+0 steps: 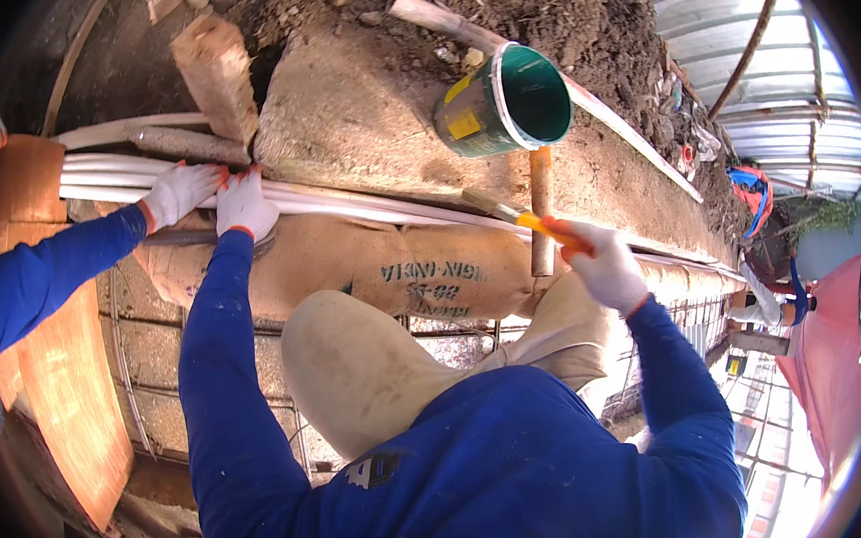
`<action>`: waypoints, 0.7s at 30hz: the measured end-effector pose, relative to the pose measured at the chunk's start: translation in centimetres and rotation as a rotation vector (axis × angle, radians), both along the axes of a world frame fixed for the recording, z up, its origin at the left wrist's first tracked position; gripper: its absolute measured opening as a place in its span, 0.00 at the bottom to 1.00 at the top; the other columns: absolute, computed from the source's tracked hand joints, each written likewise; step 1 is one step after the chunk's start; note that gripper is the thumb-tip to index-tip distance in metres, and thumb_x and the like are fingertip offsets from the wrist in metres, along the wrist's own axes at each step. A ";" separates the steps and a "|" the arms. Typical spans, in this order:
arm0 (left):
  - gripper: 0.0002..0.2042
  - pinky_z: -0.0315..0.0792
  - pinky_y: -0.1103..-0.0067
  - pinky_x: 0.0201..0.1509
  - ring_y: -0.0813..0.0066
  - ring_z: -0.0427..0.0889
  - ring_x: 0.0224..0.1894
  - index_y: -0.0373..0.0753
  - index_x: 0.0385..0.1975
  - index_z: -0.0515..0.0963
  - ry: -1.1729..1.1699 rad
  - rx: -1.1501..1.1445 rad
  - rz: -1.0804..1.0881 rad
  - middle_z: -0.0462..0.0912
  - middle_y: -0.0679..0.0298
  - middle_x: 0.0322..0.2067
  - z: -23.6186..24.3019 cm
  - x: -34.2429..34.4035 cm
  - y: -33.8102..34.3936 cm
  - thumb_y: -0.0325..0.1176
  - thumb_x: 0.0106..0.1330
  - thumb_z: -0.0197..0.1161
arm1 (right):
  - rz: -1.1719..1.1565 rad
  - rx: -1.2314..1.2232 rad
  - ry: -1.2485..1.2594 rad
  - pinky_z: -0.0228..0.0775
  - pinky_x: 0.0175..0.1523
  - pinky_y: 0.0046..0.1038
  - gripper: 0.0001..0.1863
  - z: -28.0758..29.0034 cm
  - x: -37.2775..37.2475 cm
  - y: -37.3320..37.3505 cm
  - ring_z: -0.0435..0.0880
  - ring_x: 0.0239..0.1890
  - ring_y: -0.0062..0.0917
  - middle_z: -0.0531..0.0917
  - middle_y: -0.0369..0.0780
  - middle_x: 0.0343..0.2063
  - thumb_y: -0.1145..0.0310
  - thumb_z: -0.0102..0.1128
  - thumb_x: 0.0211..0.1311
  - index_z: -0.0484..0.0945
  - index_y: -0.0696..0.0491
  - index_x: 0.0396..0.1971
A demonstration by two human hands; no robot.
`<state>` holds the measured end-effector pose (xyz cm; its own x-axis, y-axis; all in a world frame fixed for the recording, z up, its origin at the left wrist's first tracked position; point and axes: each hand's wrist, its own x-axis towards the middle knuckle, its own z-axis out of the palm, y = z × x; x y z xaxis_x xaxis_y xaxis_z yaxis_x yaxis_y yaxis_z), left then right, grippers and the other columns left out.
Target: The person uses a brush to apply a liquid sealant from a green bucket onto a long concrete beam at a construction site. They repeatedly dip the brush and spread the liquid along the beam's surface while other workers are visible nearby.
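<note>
My left hand (244, 204), in a white glove, is closed over a bundle of long white pipes (337, 204), beside a co-worker's gloved hand (174, 197) on the same bundle. My right hand (606, 270), also gloved, grips the yellow-and-orange handle of a flat brush (526, 220), its bristles just above the pipes. Below the pipes lies a long burlap-covered roll (333, 264) with printing on it. A green bucket (458, 110) sits beyond the brush on a concrete strip (332, 108), above an upright wooden stick (542, 187).
Wooden blocks (217, 73) and dirt (618, 26) line the far side. Plywood (73, 396) is at the left. My knees rest over rebar mesh (143, 371). At the right are corrugated sheeting (771, 82), a pink sheet (825, 358) and another person (774, 302) farther along.
</note>
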<state>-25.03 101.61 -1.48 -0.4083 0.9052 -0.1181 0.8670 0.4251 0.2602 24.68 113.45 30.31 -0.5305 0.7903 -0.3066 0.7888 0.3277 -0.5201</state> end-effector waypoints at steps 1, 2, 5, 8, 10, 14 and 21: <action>0.32 0.60 0.58 0.75 0.48 0.72 0.70 0.34 0.68 0.70 -0.005 -0.001 -0.010 0.80 0.44 0.61 0.0 0.1 0.1 0.35 0.60 0.60 | -0.028 -0.063 0.031 0.79 0.59 0.26 0.29 2.3 0.9 1.1 0.87 0.50 0.20 0.90 0.43 0.53 0.85 0.55 0.64 0.84 0.51 0.63; 0.32 0.60 0.57 0.75 0.48 0.72 0.70 0.34 0.68 0.70 -0.008 0.001 -0.021 0.80 0.44 0.61 0.1 0.2 0.3 0.35 0.60 0.61 | -0.067 -0.104 0.131 0.78 0.59 0.24 0.28 4.6 1.5 2.1 0.85 0.51 0.17 0.90 0.40 0.54 0.86 0.54 0.64 0.83 0.54 0.64; 0.33 0.61 0.57 0.74 0.48 0.73 0.68 0.34 0.67 0.71 0.019 0.017 -0.028 0.80 0.45 0.60 -0.3 0.2 0.5 0.35 0.58 0.62 | -0.073 0.117 0.076 0.76 0.50 0.21 0.28 9.3 1.6 6.1 0.80 0.41 0.16 0.89 0.35 0.45 0.85 0.55 0.65 0.83 0.54 0.64; 0.35 0.62 0.57 0.73 0.49 0.74 0.67 0.35 0.69 0.70 0.069 0.024 -0.020 0.80 0.46 0.60 -0.2 0.1 0.3 0.37 0.57 0.64 | 0.039 0.348 -0.106 0.79 0.47 0.28 0.26 10.5 -1.3 11.0 0.84 0.34 0.22 0.90 0.46 0.39 0.80 0.60 0.63 0.85 0.50 0.61; 0.37 0.62 0.58 0.74 0.48 0.74 0.67 0.36 0.71 0.68 0.043 -0.024 -0.016 0.79 0.44 0.60 0.2 0.1 0.7 0.37 0.57 0.64 | 0.139 0.403 -0.161 0.83 0.51 0.35 0.24 8.3 -3.0 14.3 0.92 0.41 0.38 0.91 0.50 0.43 0.79 0.58 0.63 0.87 0.49 0.58; 0.37 0.60 0.59 0.76 0.47 0.73 0.68 0.36 0.72 0.68 0.038 -0.019 -0.007 0.79 0.43 0.61 0.4 -0.1 1.5 0.37 0.58 0.64 | 0.288 0.464 -0.535 0.82 0.54 0.43 0.23 2.6 -9.6 17.9 0.90 0.48 0.45 0.91 0.47 0.45 0.72 0.59 0.60 0.89 0.43 0.54; 0.38 0.58 0.60 0.78 0.49 0.69 0.73 0.36 0.73 0.68 -0.004 -0.109 0.015 0.75 0.42 0.67 1.5 0.9 1.3 0.37 0.58 0.65 | 0.424 0.338 -0.664 0.81 0.54 0.41 0.20 -2.7 -12.5 20.3 0.90 0.48 0.44 0.91 0.47 0.42 0.73 0.59 0.59 0.91 0.46 0.49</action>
<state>-24.17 102.94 0.03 -0.4214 0.8804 -0.2175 0.8592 0.4644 0.2147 12.17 133.79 27.61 -0.5957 0.6705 -0.4423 0.6708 0.7181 0.1852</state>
